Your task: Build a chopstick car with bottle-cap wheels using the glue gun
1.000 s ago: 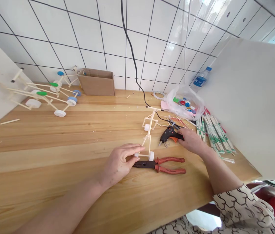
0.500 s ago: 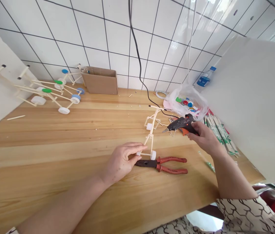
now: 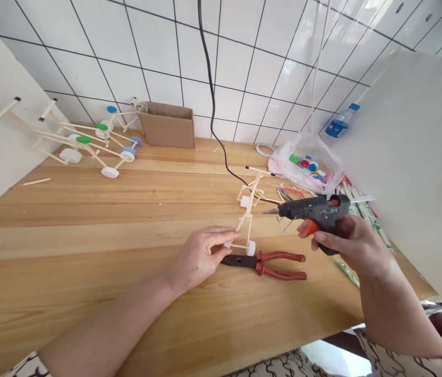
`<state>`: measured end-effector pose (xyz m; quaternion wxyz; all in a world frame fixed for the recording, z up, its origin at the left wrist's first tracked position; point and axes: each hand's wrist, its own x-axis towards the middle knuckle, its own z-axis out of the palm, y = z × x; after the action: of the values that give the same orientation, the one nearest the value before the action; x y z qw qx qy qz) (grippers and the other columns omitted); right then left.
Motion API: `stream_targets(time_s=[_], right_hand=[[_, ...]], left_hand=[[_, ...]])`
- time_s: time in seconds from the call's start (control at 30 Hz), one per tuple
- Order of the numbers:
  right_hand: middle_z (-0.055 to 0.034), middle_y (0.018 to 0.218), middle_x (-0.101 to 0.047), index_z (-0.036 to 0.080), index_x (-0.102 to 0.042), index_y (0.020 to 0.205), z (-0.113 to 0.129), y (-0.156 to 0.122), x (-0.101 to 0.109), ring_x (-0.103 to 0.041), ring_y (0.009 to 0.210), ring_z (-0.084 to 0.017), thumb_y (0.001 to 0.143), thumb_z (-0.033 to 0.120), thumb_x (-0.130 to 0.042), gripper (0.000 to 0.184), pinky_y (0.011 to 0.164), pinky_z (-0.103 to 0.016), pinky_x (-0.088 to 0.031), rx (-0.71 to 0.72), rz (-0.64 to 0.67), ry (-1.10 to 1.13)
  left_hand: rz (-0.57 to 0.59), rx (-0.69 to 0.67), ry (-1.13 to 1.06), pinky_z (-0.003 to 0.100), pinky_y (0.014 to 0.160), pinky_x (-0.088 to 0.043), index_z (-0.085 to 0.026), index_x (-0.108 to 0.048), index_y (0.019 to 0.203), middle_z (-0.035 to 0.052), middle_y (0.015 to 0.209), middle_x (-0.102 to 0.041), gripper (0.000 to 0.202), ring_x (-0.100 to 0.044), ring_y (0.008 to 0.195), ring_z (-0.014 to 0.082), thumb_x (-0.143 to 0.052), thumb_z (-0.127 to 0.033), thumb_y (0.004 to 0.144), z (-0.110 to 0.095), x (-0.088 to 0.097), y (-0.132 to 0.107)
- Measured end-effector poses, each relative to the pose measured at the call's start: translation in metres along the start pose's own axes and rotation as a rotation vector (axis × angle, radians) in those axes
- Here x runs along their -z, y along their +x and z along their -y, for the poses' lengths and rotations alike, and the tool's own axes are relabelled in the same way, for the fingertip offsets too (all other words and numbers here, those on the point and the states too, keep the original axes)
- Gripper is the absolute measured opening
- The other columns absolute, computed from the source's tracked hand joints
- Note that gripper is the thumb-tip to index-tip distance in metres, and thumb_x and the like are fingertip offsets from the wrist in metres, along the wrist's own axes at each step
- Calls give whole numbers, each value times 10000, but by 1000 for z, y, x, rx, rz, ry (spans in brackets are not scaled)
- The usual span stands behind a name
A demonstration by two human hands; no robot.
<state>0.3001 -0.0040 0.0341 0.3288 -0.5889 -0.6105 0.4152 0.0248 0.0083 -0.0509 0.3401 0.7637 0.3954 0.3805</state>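
My right hand (image 3: 362,243) is wrapped round the grip of a black glue gun (image 3: 315,208) with an orange trigger. The gun's metal nozzle points left, beside a small tricycle model (image 3: 249,209) made of thin wooden sticks with white wheels. Fingers of my left hand (image 3: 201,256) pinch this model at its near left wheel, which they partly cover. Just in front of the model lie pliers (image 3: 262,262) with red handles, their tip close to my left fingertips.
Similar stick models (image 3: 99,141) stand at the left beside a cardboard box (image 3: 168,125). A plastic bag (image 3: 283,152) of bottle caps, a tape roll (image 3: 264,150) and a water bottle (image 3: 338,124) are at the back right. A black cable (image 3: 212,94) hangs down the tiled wall.
The glue gun has come up and nearer, turned more level, with its nozzle still left of my right hand. My left hand keeps its pinch on the model. The view has shifted slightly.
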Motion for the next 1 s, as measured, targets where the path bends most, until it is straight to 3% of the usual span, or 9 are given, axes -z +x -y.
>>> stream_targets(time_s=[0.13,0.23,0.4,0.6,0.8,1.0], right_hand=[[-85,860,-689,171,-653,871,1,-10,-2,-592,605,-157,727,346,-644,226,484,-257,-482,41,89,-73],[-66,850,-695,192,-638,952,-1,-16,-7,-630,708,-195,730,325,-648,259,556,-275,-525,69,115,-96],[-39,738,-692,179,-646,911,-7,-24,-22,-642,668,-201,726,322,-653,234,534,-270,-535,77,102,-182],[-39,849,-696,200,-655,987,-18,-34,-39,-643,809,-257,760,284,-610,246,645,-338,-552,121,71,-394],[-46,870,-679,209,-601,1033,-14,-38,-53,-636,753,-215,820,248,-524,230,643,-306,-529,252,41,-510],[-38,975,-642,241,-536,1073,-10,-38,-61,-608,874,-194,848,191,-487,235,734,-293,-494,313,117,-477]], left_hand=[[-5,-17,-6,289,877,-503,-210,-689,985,39,1019,-696,311,-642,933,172,-582,-77,725,1,0,0],[-12,-20,-14,299,876,-504,-216,-684,995,37,1022,-695,311,-641,935,173,-575,-85,734,2,0,0],[-4,-15,-28,306,866,-511,-205,-688,984,44,1011,-698,296,-643,929,178,-581,-85,735,1,0,0],[1,-5,-33,314,866,-516,-191,-688,979,53,1016,-697,275,-645,930,181,-581,-92,746,-1,1,0],[-18,-59,-25,325,856,-519,-194,-685,981,61,994,-702,265,-649,910,181,-587,-108,751,4,-1,0],[-11,-51,-12,320,869,-513,-189,-685,983,59,1004,-699,276,-646,920,182,-590,-89,745,3,0,0]])
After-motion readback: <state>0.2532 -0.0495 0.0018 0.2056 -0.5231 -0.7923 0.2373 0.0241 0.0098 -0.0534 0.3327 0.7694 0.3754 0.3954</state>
